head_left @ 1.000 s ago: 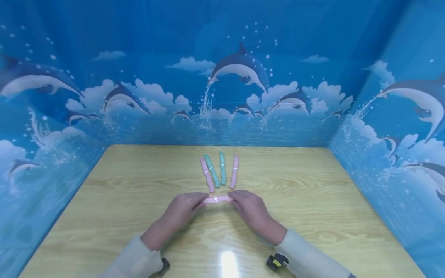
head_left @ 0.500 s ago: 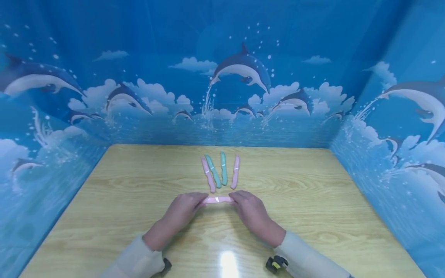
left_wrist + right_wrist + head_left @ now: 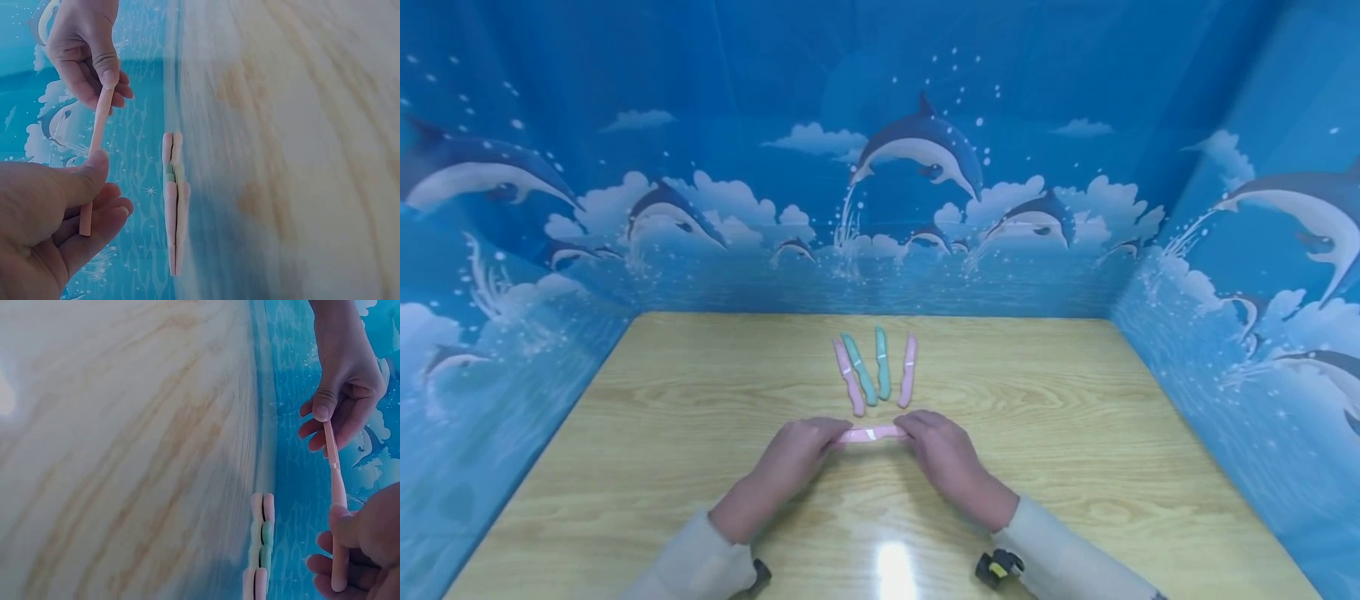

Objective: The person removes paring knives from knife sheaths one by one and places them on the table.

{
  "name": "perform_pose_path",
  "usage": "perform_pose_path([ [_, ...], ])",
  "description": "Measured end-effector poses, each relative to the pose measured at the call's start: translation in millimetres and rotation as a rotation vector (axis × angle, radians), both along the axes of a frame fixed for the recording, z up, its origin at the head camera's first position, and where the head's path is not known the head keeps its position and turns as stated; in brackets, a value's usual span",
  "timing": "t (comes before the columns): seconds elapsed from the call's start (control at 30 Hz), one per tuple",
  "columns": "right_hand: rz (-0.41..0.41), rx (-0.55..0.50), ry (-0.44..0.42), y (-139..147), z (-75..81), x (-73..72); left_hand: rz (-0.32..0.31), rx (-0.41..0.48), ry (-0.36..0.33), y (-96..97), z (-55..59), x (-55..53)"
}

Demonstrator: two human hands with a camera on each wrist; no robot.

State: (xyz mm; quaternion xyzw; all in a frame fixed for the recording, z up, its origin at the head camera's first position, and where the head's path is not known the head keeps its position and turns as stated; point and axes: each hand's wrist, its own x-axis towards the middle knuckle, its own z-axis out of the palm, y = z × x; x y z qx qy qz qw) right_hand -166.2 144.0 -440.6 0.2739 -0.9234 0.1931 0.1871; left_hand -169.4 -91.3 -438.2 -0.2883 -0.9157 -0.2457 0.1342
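A pink knife (image 3: 871,434) with a pale band near its middle is held level between both hands, above the table. My left hand (image 3: 797,454) pinches its left end between thumb and fingers. On the opposite end, the thicker, rounded one in the right wrist view, the thumb and fingers of my right hand (image 3: 946,457) grip it. The left wrist view shows the same knife (image 3: 99,128) clear of the tabletop. Whether a bare blade or a cover lies under the left fingers, I cannot tell.
Beyond the hands, two pink knives, a left one (image 3: 848,379) and a right one (image 3: 907,371), lie with two green knives (image 3: 882,364) between them. They rest on a wood-grain table (image 3: 1037,400). A blue dolphin-print curtain (image 3: 737,250) borders its back and sides.
The pink knife has shifted very slightly toward the person. Both hands keep hold of its ends, and the knives on the table have not moved.
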Motion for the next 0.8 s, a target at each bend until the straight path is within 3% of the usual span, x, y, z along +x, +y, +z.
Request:
perform_pose_path([
  [0.27, -0.034, -0.002, -0.034, -0.5, -0.1, 0.1, 0.025, -0.011, -0.021, 1.8, 1.6, 1.1],
  [0.43, -0.049, -0.016, -0.043, -1.6, 0.1, 0.2, 0.045, -0.018, 0.005, 1.2, 2.0, 0.3],
  [0.8, -0.018, -0.004, -0.018, -0.7, -0.2, -0.3, 0.046, -0.035, -0.017, 1.1, 0.6, 1.0],
])
